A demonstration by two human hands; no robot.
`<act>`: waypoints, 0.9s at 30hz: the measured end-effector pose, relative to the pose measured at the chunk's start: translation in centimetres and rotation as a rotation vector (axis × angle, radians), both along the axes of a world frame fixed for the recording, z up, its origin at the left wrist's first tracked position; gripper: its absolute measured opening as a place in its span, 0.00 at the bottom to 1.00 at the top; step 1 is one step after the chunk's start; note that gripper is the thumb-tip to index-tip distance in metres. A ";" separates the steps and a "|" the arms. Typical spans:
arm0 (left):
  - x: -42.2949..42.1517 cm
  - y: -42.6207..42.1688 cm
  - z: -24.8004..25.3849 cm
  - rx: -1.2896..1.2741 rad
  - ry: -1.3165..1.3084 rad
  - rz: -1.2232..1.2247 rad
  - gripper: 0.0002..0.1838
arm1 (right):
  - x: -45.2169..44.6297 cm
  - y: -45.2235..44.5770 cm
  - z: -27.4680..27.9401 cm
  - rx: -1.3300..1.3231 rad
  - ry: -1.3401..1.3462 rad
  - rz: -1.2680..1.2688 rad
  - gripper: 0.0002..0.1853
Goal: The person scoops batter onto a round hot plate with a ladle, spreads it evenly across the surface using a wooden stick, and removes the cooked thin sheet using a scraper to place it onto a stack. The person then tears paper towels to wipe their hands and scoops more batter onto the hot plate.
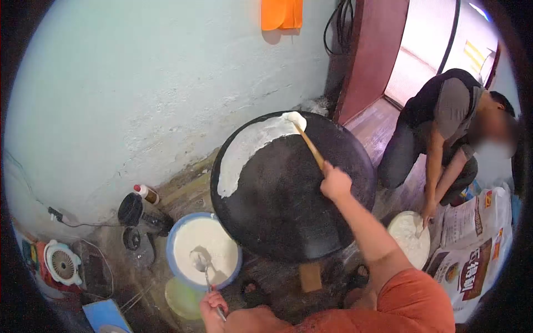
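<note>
My right hand is closed around the wooden handle of a batter spreader. The spreader's head, covered in white batter, rests near the far edge of a large round black griddle. From there a curved band of batter runs along the griddle's left side. Lower left, my left hand grips the handle of a metal ladle. Its bowl end is over or in the white batter inside a blue-rimmed basin; I cannot tell how deep it sits.
A co-worker crouches at the right, one hand in a basin of white stuff. Printed sacks lie beside it. On the left are a black blender-like jug, a bottle, a small fan and a cord. A wall borders the griddle's far side.
</note>
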State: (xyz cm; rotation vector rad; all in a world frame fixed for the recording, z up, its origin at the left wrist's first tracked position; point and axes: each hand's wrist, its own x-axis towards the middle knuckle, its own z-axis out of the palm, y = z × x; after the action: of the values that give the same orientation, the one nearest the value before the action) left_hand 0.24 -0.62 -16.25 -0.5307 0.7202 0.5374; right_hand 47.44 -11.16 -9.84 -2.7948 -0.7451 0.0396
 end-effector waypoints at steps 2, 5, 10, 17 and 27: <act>-0.7 0.2 -1.7 0.045 -0.041 0.031 0.14 | -3.1 0.8 0.7 0.104 0.116 -0.046 0.29; -0.2 0.0 -0.3 0.023 0.004 0.044 0.15 | -3.7 4.3 -0.9 0.030 -0.057 0.157 0.25; -0.8 0.1 -0.5 -0.004 -0.016 0.007 0.15 | 1.8 1.3 -0.1 -0.094 -0.105 -0.009 0.26; -0.4 0.3 -0.6 0.040 0.025 0.016 0.17 | -4.8 1.3 -1.7 -0.144 -0.196 0.231 0.29; -1.0 0.6 -0.6 -0.014 0.080 0.064 0.18 | -3.6 0.4 0.2 0.045 0.005 -0.012 0.28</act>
State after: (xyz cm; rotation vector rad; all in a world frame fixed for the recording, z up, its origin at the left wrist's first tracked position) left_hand -0.71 -0.06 -16.90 -0.5490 0.7859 0.6168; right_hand 43.86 -10.80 -9.68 -2.7554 -0.7188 0.0272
